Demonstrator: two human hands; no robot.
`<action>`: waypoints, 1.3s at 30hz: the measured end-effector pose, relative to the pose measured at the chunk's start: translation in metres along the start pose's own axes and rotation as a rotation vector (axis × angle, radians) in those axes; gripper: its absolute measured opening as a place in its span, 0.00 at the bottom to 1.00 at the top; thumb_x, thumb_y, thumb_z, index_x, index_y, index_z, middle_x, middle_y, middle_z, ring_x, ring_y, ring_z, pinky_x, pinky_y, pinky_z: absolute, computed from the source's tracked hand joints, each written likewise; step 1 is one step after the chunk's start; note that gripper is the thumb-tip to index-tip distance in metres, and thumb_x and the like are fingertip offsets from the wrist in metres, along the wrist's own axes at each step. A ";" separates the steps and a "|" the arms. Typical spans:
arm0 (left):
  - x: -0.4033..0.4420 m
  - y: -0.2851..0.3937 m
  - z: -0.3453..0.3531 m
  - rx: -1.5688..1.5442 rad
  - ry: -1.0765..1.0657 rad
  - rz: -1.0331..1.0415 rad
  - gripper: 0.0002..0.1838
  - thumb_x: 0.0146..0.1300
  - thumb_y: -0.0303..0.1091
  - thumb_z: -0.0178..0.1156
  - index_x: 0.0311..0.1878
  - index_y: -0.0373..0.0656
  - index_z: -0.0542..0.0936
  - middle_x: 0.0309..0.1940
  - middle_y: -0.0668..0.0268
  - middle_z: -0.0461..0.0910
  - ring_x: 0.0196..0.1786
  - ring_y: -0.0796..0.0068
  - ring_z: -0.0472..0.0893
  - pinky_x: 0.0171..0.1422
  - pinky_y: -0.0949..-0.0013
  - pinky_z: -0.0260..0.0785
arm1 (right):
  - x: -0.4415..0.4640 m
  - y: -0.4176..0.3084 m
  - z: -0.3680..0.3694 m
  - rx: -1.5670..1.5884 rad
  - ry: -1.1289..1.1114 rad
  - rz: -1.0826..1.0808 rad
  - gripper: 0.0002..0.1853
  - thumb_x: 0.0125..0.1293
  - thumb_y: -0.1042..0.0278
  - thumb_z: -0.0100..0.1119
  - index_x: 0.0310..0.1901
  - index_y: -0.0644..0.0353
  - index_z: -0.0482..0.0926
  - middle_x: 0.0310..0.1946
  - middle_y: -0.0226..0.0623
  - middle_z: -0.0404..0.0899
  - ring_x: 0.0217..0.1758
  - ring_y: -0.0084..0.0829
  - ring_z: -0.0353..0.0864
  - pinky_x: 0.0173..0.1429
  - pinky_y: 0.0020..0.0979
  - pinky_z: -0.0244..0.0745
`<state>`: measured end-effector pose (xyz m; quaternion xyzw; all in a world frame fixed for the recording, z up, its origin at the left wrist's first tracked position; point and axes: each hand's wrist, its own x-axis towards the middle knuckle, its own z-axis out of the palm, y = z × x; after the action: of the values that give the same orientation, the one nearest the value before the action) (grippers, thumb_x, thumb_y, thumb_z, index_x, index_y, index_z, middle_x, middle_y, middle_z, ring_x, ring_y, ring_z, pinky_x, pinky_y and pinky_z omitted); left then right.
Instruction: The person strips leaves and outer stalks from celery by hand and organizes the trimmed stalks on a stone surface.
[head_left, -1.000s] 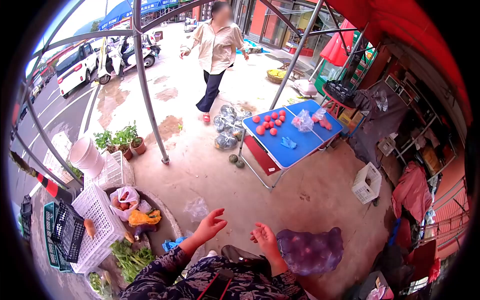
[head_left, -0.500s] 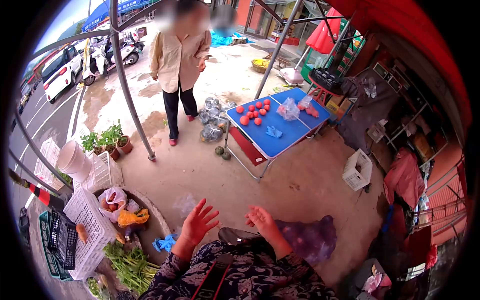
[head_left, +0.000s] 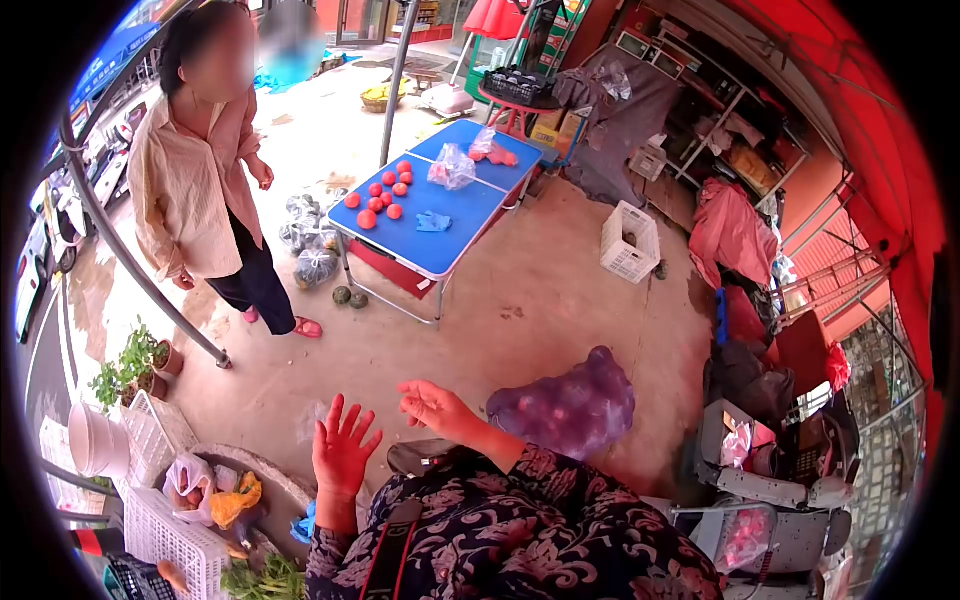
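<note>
My left hand (head_left: 343, 452) is raised in front of my body, palm up and fingers spread, holding nothing. Close beside it, my right hand (head_left: 440, 410) hangs in the air with its fingers loosely bent and apart; nothing shows in it. Both hands touch no object. Nearest to the right hand, a full purple mesh sack (head_left: 575, 402) of round produce lies on the ground. A crumpled blue glove-like piece (head_left: 304, 522) lies below the left hand. Farther forward, a blue folding table (head_left: 440, 255) carries several red tomatoes (head_left: 376, 203), clear plastic bags (head_left: 453, 167) and a blue glove (head_left: 433, 222).
A person (head_left: 205, 190) stands left of the table, near a metal pole (head_left: 150, 250). White crates (head_left: 178, 540), a bag of produce (head_left: 190, 485) and leafy greens (head_left: 262, 578) are at lower left. Another white crate (head_left: 630, 242) stands at right, with a grey chair (head_left: 785, 530) lower right.
My view has swung right and the scene shifts left. The person in the beige shirt now appears nearer and at the left. Both hands stay raised; the purple sack shows more fully.
</note>
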<state>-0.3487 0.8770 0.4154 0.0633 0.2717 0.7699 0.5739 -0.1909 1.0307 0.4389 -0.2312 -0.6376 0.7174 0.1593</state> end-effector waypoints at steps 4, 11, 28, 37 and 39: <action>0.008 0.009 -0.005 0.012 -0.038 -0.072 0.32 0.68 0.59 0.44 0.70 0.53 0.61 0.63 0.63 0.67 0.65 0.61 0.67 0.63 0.51 0.63 | -0.005 -0.005 0.013 0.045 0.100 0.002 0.22 0.71 0.58 0.52 0.58 0.66 0.67 0.40 0.33 0.75 0.36 0.20 0.75 0.42 0.24 0.73; 0.026 0.012 -0.008 0.093 -0.151 -0.271 0.36 0.66 0.59 0.49 0.72 0.50 0.57 0.65 0.61 0.63 0.65 0.61 0.66 0.65 0.53 0.62 | -0.026 -0.002 0.035 0.060 0.287 0.026 0.21 0.70 0.58 0.53 0.57 0.66 0.68 0.40 0.34 0.76 0.36 0.20 0.75 0.42 0.23 0.73; 0.008 -0.043 0.039 0.199 -0.292 -0.314 0.36 0.65 0.59 0.48 0.71 0.50 0.59 0.65 0.62 0.64 0.66 0.60 0.66 0.67 0.53 0.59 | -0.097 0.003 0.018 0.097 0.258 0.001 0.20 0.73 0.58 0.48 0.59 0.61 0.68 0.44 0.32 0.76 0.44 0.20 0.75 0.47 0.24 0.72; -0.009 -0.095 0.066 0.135 -0.254 -0.233 0.39 0.64 0.58 0.51 0.71 0.46 0.57 0.65 0.59 0.62 0.66 0.57 0.66 0.65 0.54 0.61 | -0.132 0.007 -0.029 0.061 0.197 -0.060 0.19 0.72 0.58 0.50 0.57 0.61 0.69 0.42 0.31 0.79 0.43 0.18 0.77 0.43 0.22 0.71; -0.012 -0.102 0.070 0.135 -0.245 -0.216 0.38 0.64 0.58 0.51 0.71 0.46 0.57 0.65 0.59 0.63 0.66 0.57 0.66 0.65 0.54 0.62 | -0.138 0.002 -0.036 0.052 0.166 -0.058 0.18 0.72 0.58 0.50 0.56 0.61 0.69 0.41 0.31 0.79 0.42 0.18 0.76 0.42 0.22 0.71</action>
<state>-0.2295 0.9095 0.4269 0.1654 0.2560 0.6704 0.6765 -0.0550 0.9883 0.4516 -0.2671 -0.6097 0.7073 0.2381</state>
